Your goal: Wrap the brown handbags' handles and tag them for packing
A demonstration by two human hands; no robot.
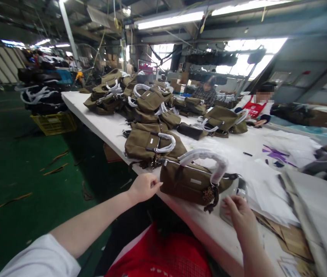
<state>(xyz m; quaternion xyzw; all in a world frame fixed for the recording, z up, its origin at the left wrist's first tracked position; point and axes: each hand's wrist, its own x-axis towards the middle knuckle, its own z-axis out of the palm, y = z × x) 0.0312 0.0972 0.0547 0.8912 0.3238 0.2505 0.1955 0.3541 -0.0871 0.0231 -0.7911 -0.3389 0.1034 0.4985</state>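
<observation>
An olive-brown handbag (188,179) stands upright at the near edge of the white table, its handles (220,165) wrapped in clear film. It bears a small metal plate and a dark hanging charm (209,194). My left hand (144,187) is beside the bag's left end, fingers curled in and thumb towards the bag; whatever it may pinch is too small to make out. Off the bag's lower right end is my right hand (240,211), fingers bent but apart, close to some clear plastic (242,188). Another olive handbag (140,144) lies just behind.
More olive bags (149,100) are heaped along the white table (94,127). White sheets (267,188) and brown cardboard (294,240) lie to the right. A person in a red apron (252,107) is across the table. A yellow crate (54,123) with dark bags stands on the green floor.
</observation>
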